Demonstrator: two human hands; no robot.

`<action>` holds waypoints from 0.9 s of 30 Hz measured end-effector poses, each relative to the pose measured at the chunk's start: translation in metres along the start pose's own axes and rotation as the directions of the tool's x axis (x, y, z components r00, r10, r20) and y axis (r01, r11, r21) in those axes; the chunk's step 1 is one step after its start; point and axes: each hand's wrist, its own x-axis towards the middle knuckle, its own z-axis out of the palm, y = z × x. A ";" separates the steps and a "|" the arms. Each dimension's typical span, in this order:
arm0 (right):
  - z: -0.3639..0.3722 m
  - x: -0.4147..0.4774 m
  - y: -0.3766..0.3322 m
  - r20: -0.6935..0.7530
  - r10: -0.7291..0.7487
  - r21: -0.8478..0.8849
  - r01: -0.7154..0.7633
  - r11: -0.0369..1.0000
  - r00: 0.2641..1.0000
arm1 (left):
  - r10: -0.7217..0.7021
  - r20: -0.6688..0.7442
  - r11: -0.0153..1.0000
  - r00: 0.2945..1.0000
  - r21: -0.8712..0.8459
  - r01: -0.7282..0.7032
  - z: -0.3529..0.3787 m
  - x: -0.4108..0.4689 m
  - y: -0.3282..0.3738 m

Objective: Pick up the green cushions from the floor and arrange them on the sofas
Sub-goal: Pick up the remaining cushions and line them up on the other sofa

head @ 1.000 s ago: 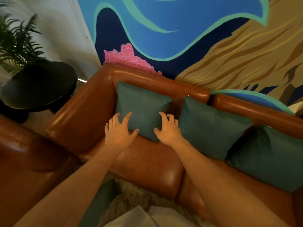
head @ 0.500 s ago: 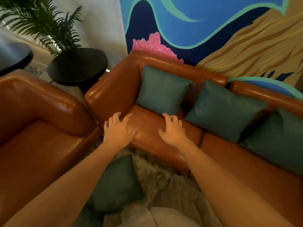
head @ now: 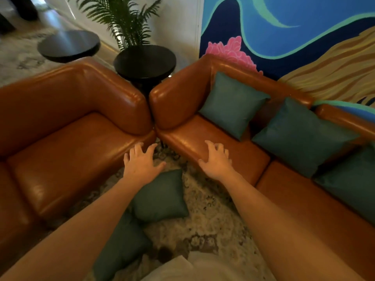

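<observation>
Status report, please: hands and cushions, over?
Left hand, right hand open, empty. Two green fabric cushions on the patterned rug, three on the right brown leather sofa. Path clear.

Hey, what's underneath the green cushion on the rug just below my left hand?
Under the floor cushion: patterned rug and the top corner of a second green cushion. The left forearm covers their left edges, hiding the rest.

I count, past my fingers (head: 139,148): one round black tabletop (head: 145,59), a second tabletop (head: 69,44) farther left, fern (head: 121,19) behind, painted mural (head: 284,27) right, patterned rug (head: 211,209) beneath.
</observation>
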 end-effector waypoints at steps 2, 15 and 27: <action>0.009 -0.011 -0.006 0.024 -0.022 -0.014 0.022 1.000 0.999 | -0.030 0.008 1.000 1.000 -0.009 0.030 0.005 -0.018 -0.007; 0.078 -0.074 -0.038 0.174 -0.092 -0.135 0.117 0.984 0.980 | -0.199 0.025 0.979 0.980 -0.032 0.200 0.034 -0.124 -0.069; 0.146 -0.050 -0.111 0.240 0.023 -0.200 0.026 0.979 0.970 | -0.251 0.114 0.964 0.961 -0.060 0.259 0.033 -0.113 -0.179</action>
